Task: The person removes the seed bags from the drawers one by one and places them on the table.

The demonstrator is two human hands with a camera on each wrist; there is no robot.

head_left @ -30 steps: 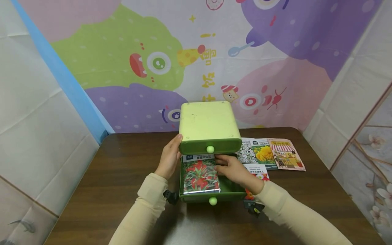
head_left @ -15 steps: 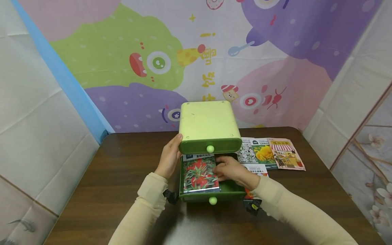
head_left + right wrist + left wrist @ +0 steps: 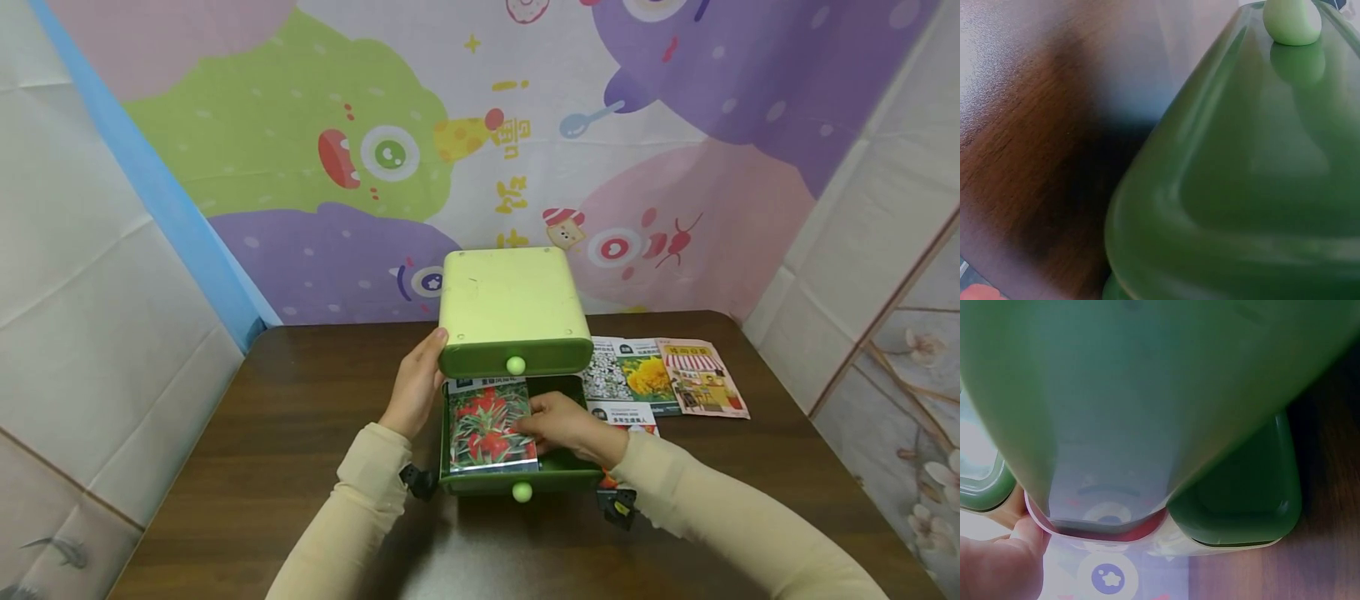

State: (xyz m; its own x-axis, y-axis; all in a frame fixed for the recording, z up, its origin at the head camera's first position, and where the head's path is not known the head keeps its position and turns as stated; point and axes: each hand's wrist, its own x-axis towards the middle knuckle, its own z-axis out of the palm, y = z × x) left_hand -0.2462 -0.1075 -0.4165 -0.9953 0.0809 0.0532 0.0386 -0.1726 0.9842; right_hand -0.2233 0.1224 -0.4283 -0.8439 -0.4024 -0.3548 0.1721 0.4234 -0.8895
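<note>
1. Cartoon-printed cloth (image 3: 300, 125) hangs behind the dark wooden table (image 3: 300, 417) where I work.
2. My right hand (image 3: 566, 425) is down in the lower drawer, fingers bent, tips at the right edge of the red-flower packet (image 3: 491, 425). Whether I pinch that edge or merely touch it, I cannot tell.
3. From that grip the packet lies to the left, face up, filling the left part of the lower drawer (image 3: 480, 486). Its long axis appears to run front to back, the titled end at the back just under the upper drawer (image 3: 480, 362). I judge this the relation that matters: my right hand meets it from the side, across that axis, and is the nearer one.
4. My left hand (image 3: 416, 379) rests against the left side of the cabinet (image 3: 510, 296), its visible fingers fairly straight, near the front corner and outside the drawer.
5. Right of the cabinet, on the table, lie the white-flower packet (image 3: 607, 375), the yellow-flower packet (image 3: 648, 379) and the pink packet (image 3: 705, 383); nearer me, another packet (image 3: 626, 414) is partly hidden by my right arm.
</note>
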